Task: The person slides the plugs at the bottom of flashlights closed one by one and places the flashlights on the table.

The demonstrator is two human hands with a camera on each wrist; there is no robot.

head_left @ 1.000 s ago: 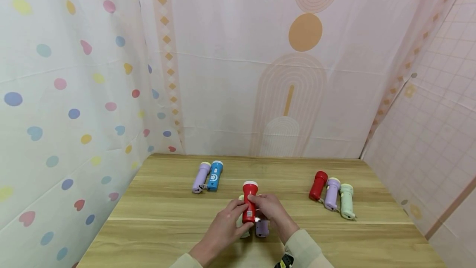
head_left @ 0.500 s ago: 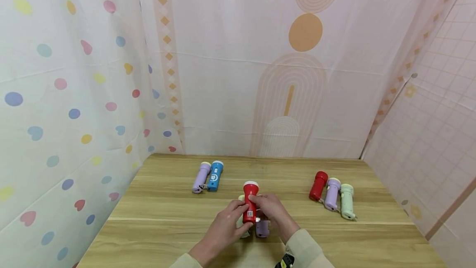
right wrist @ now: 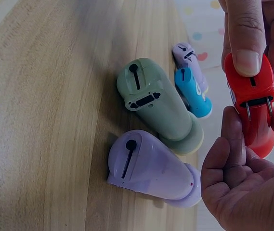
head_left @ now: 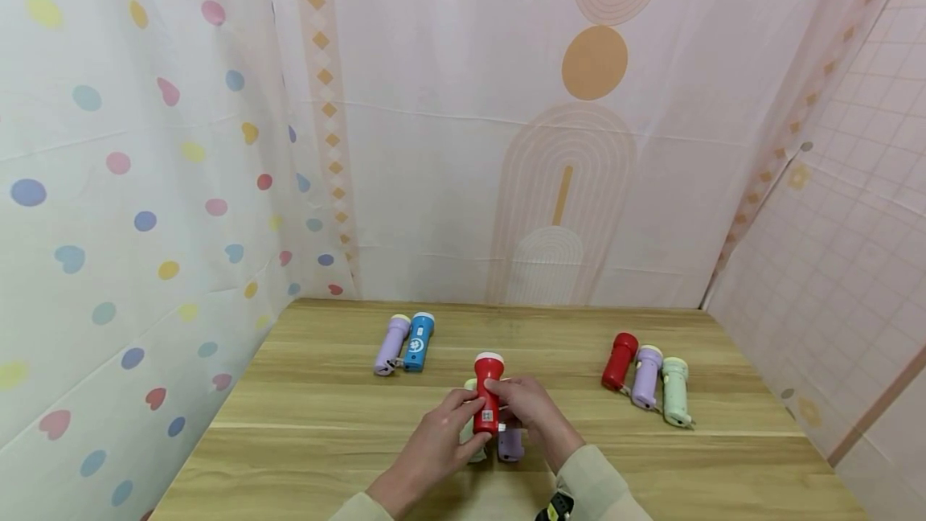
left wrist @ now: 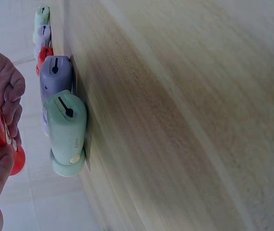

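A red flashlight (head_left: 487, 404) with a white rim is held above the table, its head pointing away from me. My left hand (head_left: 437, 434) grips its lower body from the left, the thumb lying on the tail end in the right wrist view. From the right, my right hand (head_left: 534, 412) holds the body, thumb on top. Two metal plug prongs (right wrist: 249, 111) stick out at the tail. Below lie a pale green flashlight (right wrist: 161, 106) and a purple flashlight (right wrist: 151, 166), partly hidden by the hands in the head view.
At the back left lie a lilac flashlight (head_left: 392, 346) and a blue flashlight (head_left: 419, 342). On the right, another red flashlight (head_left: 619, 362), a purple one (head_left: 647, 377) and a green one (head_left: 675, 392) form a row. Patterned curtains (head_left: 434, 143) border the wooden table (head_left: 289, 441).
Both hands and the red flashlight stay almost in place, with only a tiny shift to the right. The other flashlights have not moved.
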